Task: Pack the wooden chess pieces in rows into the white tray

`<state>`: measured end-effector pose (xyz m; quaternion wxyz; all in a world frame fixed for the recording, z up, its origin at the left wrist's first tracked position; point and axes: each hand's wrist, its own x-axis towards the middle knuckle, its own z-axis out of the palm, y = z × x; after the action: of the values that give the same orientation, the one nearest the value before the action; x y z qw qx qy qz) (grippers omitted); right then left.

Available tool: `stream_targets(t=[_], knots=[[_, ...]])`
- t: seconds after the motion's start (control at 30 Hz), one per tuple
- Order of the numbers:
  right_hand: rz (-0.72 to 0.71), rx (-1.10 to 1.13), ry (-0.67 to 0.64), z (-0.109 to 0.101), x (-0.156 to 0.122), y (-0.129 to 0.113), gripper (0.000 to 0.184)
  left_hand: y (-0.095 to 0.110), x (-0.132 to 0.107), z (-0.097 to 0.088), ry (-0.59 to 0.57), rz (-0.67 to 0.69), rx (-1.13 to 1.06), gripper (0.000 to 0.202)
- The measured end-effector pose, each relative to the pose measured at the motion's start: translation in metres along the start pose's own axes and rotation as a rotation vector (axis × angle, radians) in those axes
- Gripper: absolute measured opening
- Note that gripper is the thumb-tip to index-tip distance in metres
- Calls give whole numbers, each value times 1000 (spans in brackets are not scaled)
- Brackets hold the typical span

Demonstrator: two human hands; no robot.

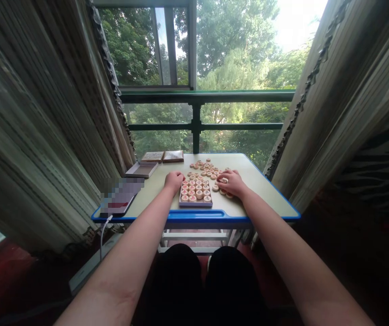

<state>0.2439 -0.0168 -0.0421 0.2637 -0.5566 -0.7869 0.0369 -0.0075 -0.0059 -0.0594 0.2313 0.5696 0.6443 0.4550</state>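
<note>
A shallow lilac box [196,204] near the table's front edge holds rows of round wooden Chinese chess pieces [192,192] with red and dark characters. One piece in the nearest rows sits higher than its neighbours. My left hand [174,181] is closed at the box's far left corner, with its fingertips on the edge. To the right of the box, my right hand [231,182] is bent over loose pieces, its fingers closed round a pale piece [225,180]; the palm covers part of the pile. More loose pieces [204,166] lie scattered behind the box.
An upturned-open box lid [142,169] and an open wooden case [173,156] lie at the back left. A phone [121,197] with a white cable [102,233] rests at the left edge. The table [269,199] has a blue rim; curtains flank it and a green railing [242,96] stands behind.
</note>
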Motion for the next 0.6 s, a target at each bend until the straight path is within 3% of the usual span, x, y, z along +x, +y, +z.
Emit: stream_targets(t=[0.4, 0.6], knots=[[34, 83, -55, -4, 0, -3, 23, 4, -2, 1, -59, -34, -85, 21], [-64, 93, -73, -2, 1, 0, 28, 12, -4, -4, -23, -56, -175, 28]])
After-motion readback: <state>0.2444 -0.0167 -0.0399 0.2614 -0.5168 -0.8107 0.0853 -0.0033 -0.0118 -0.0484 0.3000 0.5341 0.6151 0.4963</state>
